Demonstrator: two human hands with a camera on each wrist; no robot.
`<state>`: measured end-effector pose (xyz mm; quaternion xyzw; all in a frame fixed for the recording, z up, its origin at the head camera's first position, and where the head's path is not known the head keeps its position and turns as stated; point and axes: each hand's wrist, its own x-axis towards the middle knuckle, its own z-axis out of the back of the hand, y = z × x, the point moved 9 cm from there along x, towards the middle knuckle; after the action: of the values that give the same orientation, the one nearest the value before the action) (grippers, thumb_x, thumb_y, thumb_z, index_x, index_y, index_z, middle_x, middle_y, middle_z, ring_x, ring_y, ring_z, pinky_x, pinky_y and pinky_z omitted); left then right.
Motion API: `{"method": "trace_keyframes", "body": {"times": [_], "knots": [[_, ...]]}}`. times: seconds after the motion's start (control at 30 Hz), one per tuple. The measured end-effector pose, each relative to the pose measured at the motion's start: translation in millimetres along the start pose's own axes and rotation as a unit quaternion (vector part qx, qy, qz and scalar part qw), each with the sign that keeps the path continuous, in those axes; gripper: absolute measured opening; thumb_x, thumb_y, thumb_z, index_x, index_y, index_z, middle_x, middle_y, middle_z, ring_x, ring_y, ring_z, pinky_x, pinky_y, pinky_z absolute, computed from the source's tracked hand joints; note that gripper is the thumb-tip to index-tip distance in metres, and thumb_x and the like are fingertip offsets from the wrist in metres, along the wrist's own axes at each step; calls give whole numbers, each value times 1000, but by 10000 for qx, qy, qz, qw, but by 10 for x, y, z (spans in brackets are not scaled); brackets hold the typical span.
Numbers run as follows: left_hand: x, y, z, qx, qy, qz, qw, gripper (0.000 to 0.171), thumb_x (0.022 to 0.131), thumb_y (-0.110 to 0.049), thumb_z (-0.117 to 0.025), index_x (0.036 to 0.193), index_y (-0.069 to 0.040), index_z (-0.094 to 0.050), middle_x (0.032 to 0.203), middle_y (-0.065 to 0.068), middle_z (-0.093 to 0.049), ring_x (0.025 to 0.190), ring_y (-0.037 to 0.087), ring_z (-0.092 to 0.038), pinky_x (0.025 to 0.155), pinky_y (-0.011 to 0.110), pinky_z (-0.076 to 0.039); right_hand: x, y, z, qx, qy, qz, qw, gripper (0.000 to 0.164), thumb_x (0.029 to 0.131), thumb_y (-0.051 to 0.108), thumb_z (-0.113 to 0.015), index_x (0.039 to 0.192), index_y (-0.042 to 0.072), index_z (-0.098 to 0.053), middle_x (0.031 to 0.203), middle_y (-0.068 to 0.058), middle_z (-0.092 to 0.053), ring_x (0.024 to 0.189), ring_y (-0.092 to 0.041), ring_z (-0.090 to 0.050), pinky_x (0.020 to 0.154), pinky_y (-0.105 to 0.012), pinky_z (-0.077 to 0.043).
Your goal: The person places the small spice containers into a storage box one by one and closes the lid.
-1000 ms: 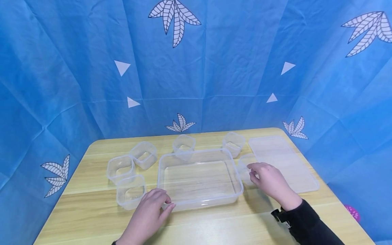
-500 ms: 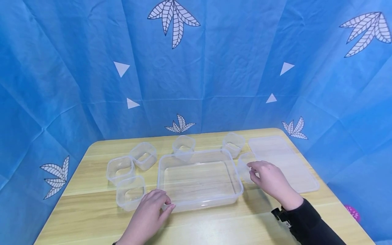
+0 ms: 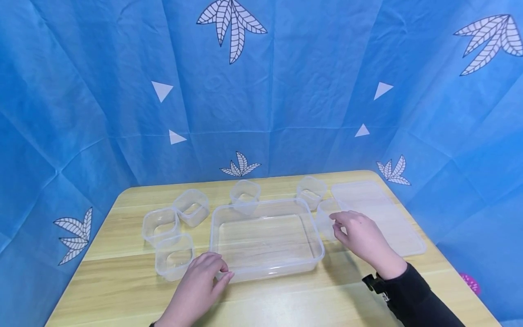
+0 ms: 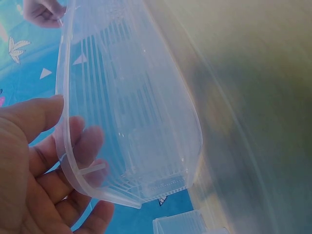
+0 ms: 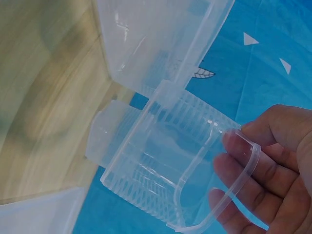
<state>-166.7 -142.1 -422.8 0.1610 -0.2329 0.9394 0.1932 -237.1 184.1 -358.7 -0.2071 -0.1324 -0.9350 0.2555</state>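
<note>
A large clear rectangular plastic container (image 3: pixel 265 238) sits mid-table with its mouth up. At its near left corner my left hand (image 3: pixel 196 286) grips the rim; the left wrist view shows the thumb on one side of the wall and fingers (image 4: pixel 90 146) seen through the plastic. My right hand (image 3: pixel 361 236) pinches the rim of a small clear container (image 3: pixel 325 220) just right of the large one. In the right wrist view this small container (image 5: pixel 161 161) has its ribbed walls and base showing, with fingertips behind the clear rim.
Left of the large container stand several small clear containers (image 3: pixel 174 259). Behind it are two more, one at the back middle (image 3: pixel 245 193) and one at the back right (image 3: pixel 311 190). A flat translucent lid (image 3: pixel 384 222) lies near the right table edge. Blue cloth (image 3: pixel 310 91) surrounds the table.
My right hand and the small container have shifted slightly up and away from me in the head view. The left hand and the large container stay in place.
</note>
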Motion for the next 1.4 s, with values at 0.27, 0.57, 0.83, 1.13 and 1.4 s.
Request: {"method": "trace_keyframes", "body": {"times": [0.27,0.57,0.83,1.13,1.4], "knots": [[5,-5,3,-16,-9,-8,10000,23,84,-22,-82,80,-26,-60,92,-13,-64,111,19,-60,99,51,-47,41,11,71,-1,-30,43,10000,18,84,-1,-69,101,4,-74,95,-8,-74,83,-23,-69,70,-43,-57],[6,4,-8,10,1,-3,10000,23,84,-23,-82,80,-26,-60,93,-13,-65,110,19,-60,99,51,-47,90,63,137,-74,-233,225,9994,19,83,-1,-69,101,3,-74,95,-8,-75,88,-26,-70,74,-45,-58],[8,6,-7,-6,23,31,10000,23,84,-23,-81,79,-27,-59,93,-12,-65,111,18,-60,99,51,-47,124,143,155,-96,-364,500,9980,17,83,1,-69,99,5,-74,94,-8,-75,90,-26,-70,76,-45,-58],[6,3,0,31,-41,-42,10000,23,83,-22,-83,80,-27,-60,90,-16,-64,110,18,-61,97,51,-48,156,317,173,79,-485,1044,9933,22,80,-2,-72,102,1,-74,89,-6,-74,81,-21,-68,73,-42,-57],[6,5,-3,-37,-10,21,10000,23,84,-22,-82,80,-28,-60,92,-16,-65,113,20,-60,99,53,-47,153,431,152,155,-491,1391,9889,23,79,-1,-75,101,3,-72,88,-4,-72,80,-19,-68,71,-39,-57]]}}
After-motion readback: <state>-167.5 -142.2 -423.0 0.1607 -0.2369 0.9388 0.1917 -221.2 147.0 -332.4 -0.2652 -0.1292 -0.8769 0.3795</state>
